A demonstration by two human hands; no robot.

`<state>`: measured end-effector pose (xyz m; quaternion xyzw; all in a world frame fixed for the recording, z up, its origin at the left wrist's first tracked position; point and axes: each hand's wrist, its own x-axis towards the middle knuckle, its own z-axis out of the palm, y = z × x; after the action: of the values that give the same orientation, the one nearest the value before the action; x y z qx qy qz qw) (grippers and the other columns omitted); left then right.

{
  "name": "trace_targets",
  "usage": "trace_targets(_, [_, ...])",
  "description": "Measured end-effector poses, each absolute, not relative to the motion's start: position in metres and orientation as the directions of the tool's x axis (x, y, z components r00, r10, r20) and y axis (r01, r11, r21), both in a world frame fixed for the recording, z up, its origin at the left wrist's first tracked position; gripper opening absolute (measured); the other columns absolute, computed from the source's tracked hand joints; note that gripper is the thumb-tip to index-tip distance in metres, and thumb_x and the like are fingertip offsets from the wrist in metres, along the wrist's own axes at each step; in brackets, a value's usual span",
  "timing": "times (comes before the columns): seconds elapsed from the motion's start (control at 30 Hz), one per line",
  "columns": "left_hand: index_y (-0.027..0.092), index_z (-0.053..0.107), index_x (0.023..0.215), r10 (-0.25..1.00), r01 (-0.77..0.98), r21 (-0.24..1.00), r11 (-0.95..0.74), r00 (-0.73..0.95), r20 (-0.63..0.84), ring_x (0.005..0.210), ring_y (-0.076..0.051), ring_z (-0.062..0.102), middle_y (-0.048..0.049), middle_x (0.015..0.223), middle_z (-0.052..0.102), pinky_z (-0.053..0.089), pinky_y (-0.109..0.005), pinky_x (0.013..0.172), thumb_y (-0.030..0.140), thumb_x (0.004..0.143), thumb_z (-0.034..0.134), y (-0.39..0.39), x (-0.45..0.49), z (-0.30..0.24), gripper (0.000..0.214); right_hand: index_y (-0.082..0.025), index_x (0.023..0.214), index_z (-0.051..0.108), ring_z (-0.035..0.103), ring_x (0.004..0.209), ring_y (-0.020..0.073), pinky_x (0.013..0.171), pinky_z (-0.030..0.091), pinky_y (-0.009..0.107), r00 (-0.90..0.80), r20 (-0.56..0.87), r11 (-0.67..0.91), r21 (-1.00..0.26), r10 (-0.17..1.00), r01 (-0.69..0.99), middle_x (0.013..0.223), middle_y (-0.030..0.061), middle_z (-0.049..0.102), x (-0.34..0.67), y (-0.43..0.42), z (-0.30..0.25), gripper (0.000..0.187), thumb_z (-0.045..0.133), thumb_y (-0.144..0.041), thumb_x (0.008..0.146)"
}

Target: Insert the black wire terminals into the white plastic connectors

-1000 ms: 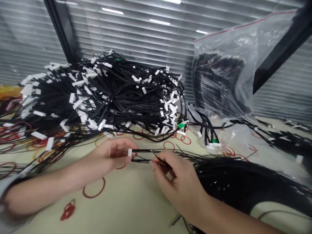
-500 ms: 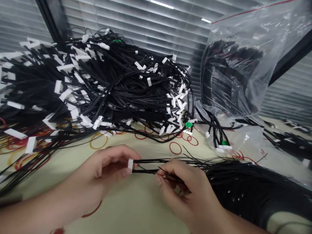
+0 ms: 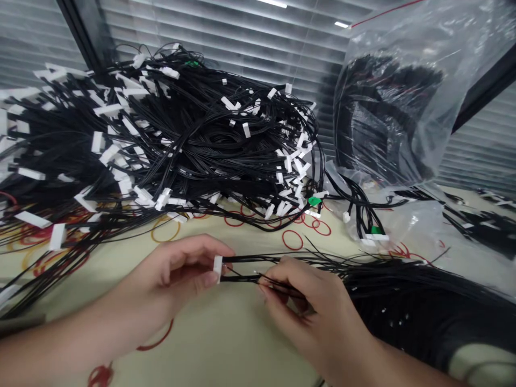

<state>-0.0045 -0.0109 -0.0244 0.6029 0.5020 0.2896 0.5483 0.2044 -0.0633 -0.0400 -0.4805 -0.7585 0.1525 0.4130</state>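
Between thumb and fingers, my left hand (image 3: 181, 269) pinches a small white connector (image 3: 217, 269). Black wires (image 3: 245, 259) run out of the connector's right side towards a thick bundle. To its right, my right hand (image 3: 306, 306) is closed on thin black wires, with a wire end (image 3: 258, 274) poking past the fingertips towards the connector. A short gap separates that end from the connector. The curled fingers hide how many wires the right hand grips.
A large heap of black cables with white connectors (image 3: 209, 134) fills the back. At right lies a thick black wire bundle (image 3: 419, 306). A clear plastic bag (image 3: 387, 118) of cables stands behind it. Red rubber bands (image 3: 292, 240) lie scattered on the table (image 3: 226, 344).
The view has shifted slightly. Both hands keep their grips, the left on the white connector and the right on the wires, with barely any change between them.
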Motion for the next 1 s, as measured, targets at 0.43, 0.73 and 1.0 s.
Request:
trace_targets(0.43, [0.028,0.077,0.097,0.906,0.271,0.959,0.078,0.382,-0.181,0.086,-0.022,0.069,-0.0007,0.086,0.075,0.057,-0.028,0.073,0.038,0.072,0.074,-0.009,-0.012,-0.03,0.027,-0.019,0.076,0.064,0.05,0.047,0.0065,0.043,0.038,0.017,-0.15,0.467,0.45,-0.639,0.871,0.624,0.06,-0.0036,0.061,0.204,-0.063,-0.043,0.017,0.055,-0.017,0.091])
trace_targets(0.73, [0.027,0.075,0.113,0.92,0.308,0.95,0.054,0.354,-0.167,0.099,-0.025,0.067,-0.0026,0.083,0.074,0.056,-0.031,0.082,0.039,0.081,0.069,-0.007,-0.008,-0.03,0.034,-0.019,0.076,0.061,0.043,0.045,0.0071,0.039,0.03,0.018,-0.179,0.41,0.422,-0.64,0.894,0.642,0.055,-0.0044,0.053,0.204,-0.065,-0.043,0.02,0.051,-0.017,0.093])
trace_targets(1.0, [0.025,0.076,0.087,0.917,0.31,0.942,0.129,0.325,-0.232,0.082,-0.022,0.072,-0.0021,0.082,0.077,0.056,-0.027,0.07,0.041,0.064,0.071,-0.01,-0.004,-0.025,0.029,-0.019,0.073,0.059,0.04,0.047,0.0067,0.041,0.029,0.017,-0.174,0.374,0.397,-0.686,0.911,0.61,0.056,-0.0056,0.047,0.205,-0.065,-0.04,0.023,0.051,-0.019,0.095])
